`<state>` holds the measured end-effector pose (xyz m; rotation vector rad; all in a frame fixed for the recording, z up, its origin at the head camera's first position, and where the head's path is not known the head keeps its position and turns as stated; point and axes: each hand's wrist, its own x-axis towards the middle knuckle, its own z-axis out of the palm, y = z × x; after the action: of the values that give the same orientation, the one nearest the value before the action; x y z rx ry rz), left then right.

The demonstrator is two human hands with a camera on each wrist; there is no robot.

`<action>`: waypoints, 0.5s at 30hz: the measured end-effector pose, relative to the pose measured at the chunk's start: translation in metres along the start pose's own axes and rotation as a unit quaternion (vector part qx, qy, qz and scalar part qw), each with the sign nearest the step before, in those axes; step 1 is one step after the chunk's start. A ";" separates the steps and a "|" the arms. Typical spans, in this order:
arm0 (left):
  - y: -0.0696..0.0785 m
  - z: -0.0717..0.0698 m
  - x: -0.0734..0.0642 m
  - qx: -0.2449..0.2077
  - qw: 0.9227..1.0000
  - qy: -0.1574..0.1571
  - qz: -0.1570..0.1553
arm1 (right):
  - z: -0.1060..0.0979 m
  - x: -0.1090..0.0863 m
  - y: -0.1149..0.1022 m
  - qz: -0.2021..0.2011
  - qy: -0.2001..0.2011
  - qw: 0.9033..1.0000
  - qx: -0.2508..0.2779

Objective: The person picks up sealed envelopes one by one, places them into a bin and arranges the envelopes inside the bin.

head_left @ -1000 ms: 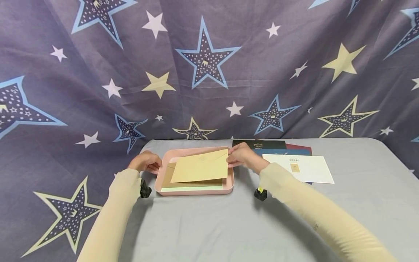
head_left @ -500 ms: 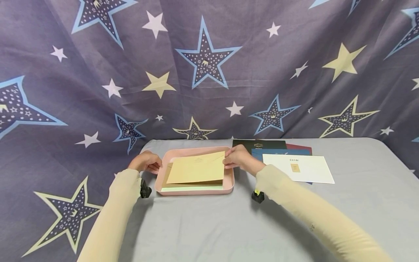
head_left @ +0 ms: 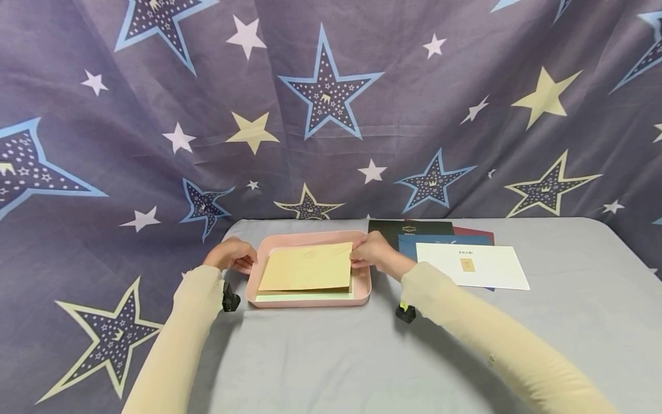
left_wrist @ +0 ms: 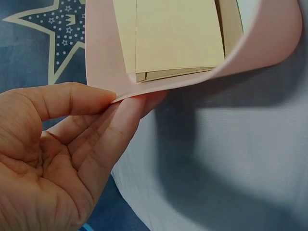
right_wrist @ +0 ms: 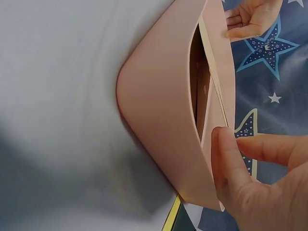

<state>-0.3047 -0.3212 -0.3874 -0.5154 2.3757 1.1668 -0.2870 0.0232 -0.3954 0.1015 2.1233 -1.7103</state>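
Note:
A pink tray [head_left: 366,290] stands on the grey-covered table, holding a small stack of envelopes. On top lies a pale yellow envelope [head_left: 305,267], its right side slightly raised. My left hand [head_left: 231,255] pinches the tray's left rim between thumb and fingers, as the left wrist view shows at the pink wall [left_wrist: 103,53]. At the opposite end, my right hand [head_left: 374,250] pinches the yellow envelope's right edge just inside the tray. A light green edge [head_left: 305,298] shows beneath it along the tray's front. In the right wrist view a gap separates the envelope edge [right_wrist: 214,72] from the tray's front wall.
Right of the tray, overlapping envelopes lie on the table: a white envelope [head_left: 491,273] on top, a blue envelope [head_left: 407,244], a black envelope [head_left: 385,226] and a dark red envelope [head_left: 478,231]. A star-patterned curtain [head_left: 331,155] hangs along the back and left.
My right hand has moved left and slightly down with the yellow envelope, which now lies lower and covers the brown envelope beneath. The left hand has stayed on the tray rim.

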 end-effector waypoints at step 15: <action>-0.001 0.001 -0.002 -0.002 1.000 0.004 0.010 | 0.007 -0.003 0.001 -0.012 0.022 0.995 -0.094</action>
<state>-0.3024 -0.3204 -0.3872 -0.4987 2.3911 1.1815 -0.2826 0.0177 -0.3965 0.0616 2.3137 -1.5256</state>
